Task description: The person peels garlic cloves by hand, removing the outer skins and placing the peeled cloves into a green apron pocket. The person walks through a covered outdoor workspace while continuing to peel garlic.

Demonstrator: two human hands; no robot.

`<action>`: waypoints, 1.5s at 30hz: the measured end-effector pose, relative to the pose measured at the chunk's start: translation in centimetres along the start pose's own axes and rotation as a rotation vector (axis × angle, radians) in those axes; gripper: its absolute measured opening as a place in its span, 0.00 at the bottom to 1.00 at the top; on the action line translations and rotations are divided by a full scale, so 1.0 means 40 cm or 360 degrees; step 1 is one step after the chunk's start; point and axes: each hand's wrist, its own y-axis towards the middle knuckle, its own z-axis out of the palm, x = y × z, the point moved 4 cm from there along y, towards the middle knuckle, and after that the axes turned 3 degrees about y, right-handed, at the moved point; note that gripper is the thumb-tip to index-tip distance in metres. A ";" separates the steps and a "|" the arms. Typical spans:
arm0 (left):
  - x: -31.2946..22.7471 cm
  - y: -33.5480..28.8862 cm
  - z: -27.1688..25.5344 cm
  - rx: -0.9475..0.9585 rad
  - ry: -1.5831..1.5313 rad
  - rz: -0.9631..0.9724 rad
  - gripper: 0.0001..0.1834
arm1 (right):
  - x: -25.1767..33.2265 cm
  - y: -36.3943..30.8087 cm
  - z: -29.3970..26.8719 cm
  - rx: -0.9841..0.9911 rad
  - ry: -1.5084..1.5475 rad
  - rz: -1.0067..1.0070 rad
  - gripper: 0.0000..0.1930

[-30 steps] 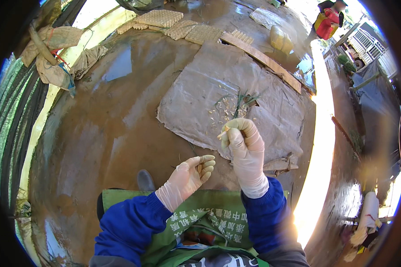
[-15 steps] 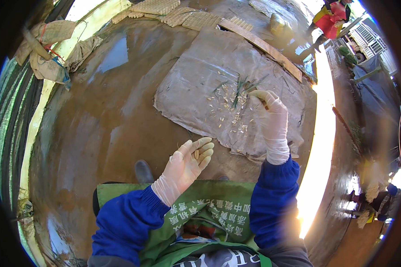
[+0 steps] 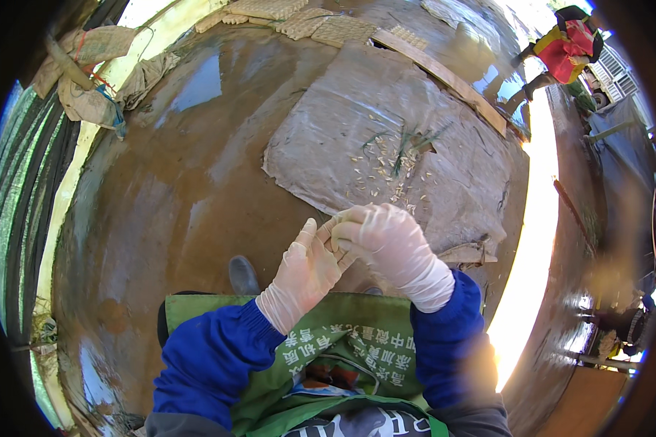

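Pale clove-like pieces lie loose on the grey sheet, scattered around its middle, about some thin green leaves. I judge each one light and firm, perhaps slick under a glove and easily nicked, so I would pinch it lightly across its thicker middle, between thumb and fingertip. From my remote view, the gloved right hand meets the left hand just off the sheet's near edge. Right thumb and fingertips are drawn together against the left fingers; I cannot tell whether a piece sits between them, nor what the left palm holds. Half a second ago the right hand was out over the sheet, well apart from the left; now they touch.
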 end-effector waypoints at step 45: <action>0.020 -0.022 -0.063 -0.0576 0.0266 -0.0358 0.17 | 0.167 -0.169 -0.411 -0.1173 0.1323 -0.0683 0.08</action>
